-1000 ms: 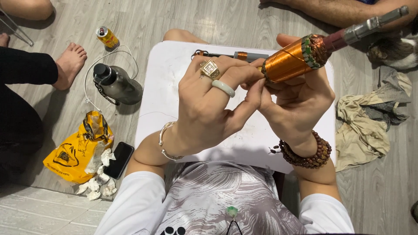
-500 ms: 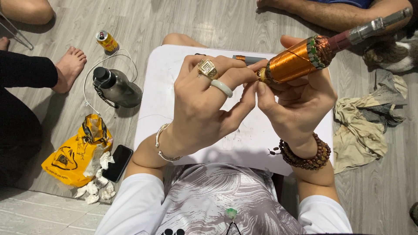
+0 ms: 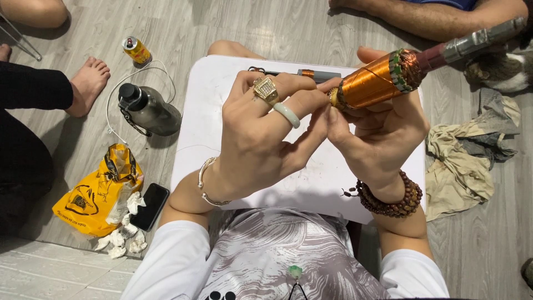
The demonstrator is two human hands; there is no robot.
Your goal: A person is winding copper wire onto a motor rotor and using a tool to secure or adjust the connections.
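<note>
Little has moved since half a second ago: your two hands stay bunched over the white rectangular plastic board (image 3: 222, 119), and the coil's shaft end has tipped only slightly higher.

Largest first, all placed against that board. A crumpled beige cloth (image 3: 463, 166) lies off its right edge. A yellow plastic bag (image 3: 91, 191) sits off its lower left corner, a dark grey bottle (image 3: 150, 111) off its left edge, and a black phone (image 3: 150, 206) between bag and board.

Your right hand (image 3: 383, 141) is closed around the orange copper-wound cylindrical coil on a grey metal shaft (image 3: 377, 80), held above the board's upper right part, shaft pointing up and right. Your left hand (image 3: 261, 139) meets the coil's near end; the fingertips (image 3: 317, 108) are pinched there, but whether they nip a wire cannot be told.

Judgement: the coil looks dense and rigid, fairly heavy for its size, with fine windings that would scratch or snag. The bare shaft or the cylinder's middle, as your right hand has it, seems the safest hold.

A small yellow can (image 3: 136, 50) stands beyond the bottle.
</note>
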